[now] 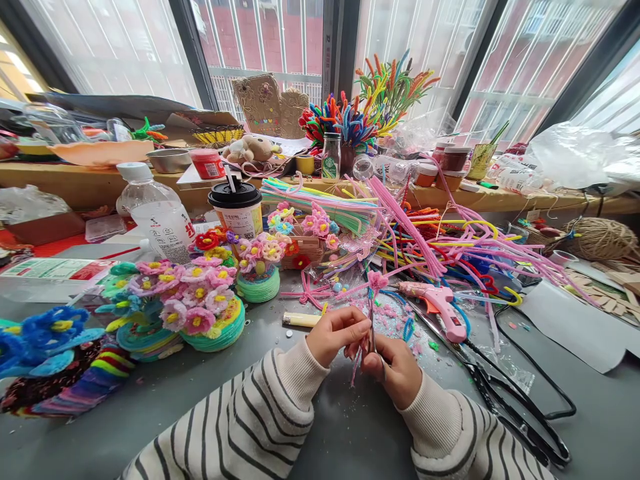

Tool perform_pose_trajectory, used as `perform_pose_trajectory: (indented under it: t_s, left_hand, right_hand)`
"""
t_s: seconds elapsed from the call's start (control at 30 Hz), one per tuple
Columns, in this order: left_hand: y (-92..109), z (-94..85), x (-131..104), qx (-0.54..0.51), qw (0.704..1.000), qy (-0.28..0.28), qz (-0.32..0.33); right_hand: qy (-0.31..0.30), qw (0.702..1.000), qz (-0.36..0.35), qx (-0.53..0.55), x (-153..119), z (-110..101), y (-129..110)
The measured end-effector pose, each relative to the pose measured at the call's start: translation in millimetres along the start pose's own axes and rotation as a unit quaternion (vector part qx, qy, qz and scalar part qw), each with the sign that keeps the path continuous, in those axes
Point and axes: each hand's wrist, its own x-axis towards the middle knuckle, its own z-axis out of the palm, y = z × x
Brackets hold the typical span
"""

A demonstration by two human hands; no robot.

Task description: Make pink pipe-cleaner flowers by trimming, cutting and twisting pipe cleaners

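My left hand [339,333] is closed, thumb and fingertips pinching a pink pipe cleaner [354,375] whose thin end hangs down below the fingers. My right hand [397,370] is closed around small metal scissors [371,323], blades pointing up and away from me beside the left fingertips. Whether the blades touch the pipe cleaner I cannot tell. Just beyond the blades is a fluffy pink piece [377,280]. Pink fuzz clippings [387,310] lie scattered on the grey table [330,440] behind my hands. A cream lighter [300,320] rests left of my left hand.
To the right are a pink glue gun [435,303] and large black-handled scissors [515,407]. Bundled pipe cleaners [407,227] heap up behind. Pipe-cleaner flower pots [213,327], a plastic bottle [157,217] and a lidded cup [237,207] stand left. A crowded ledge [285,190] runs below the windows.
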Motion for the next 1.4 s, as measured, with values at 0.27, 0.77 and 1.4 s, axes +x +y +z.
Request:
perform_pose_trajectory:
  t_s: [0.27,0.77,1.4]
  left_hand:
    - [1.7,0.5,0.4,0.011,1.0,0.02,0.006]
    - [-0.1,0.4,1.2,-0.011,1.0,0.02,0.008]
    - [-0.6,-1.7,2.2,0.001,0.998,0.065,0.01]
  right_hand:
    - [0.038,0.997,0.035,-0.056,0.6,-0.1,3.4]
    - [0.002,1.0,-0.001,-0.007,1.7,1.1,3.4]
    - [0.008,0.996,0.053,-0.074,2.1,2.6,2.6]
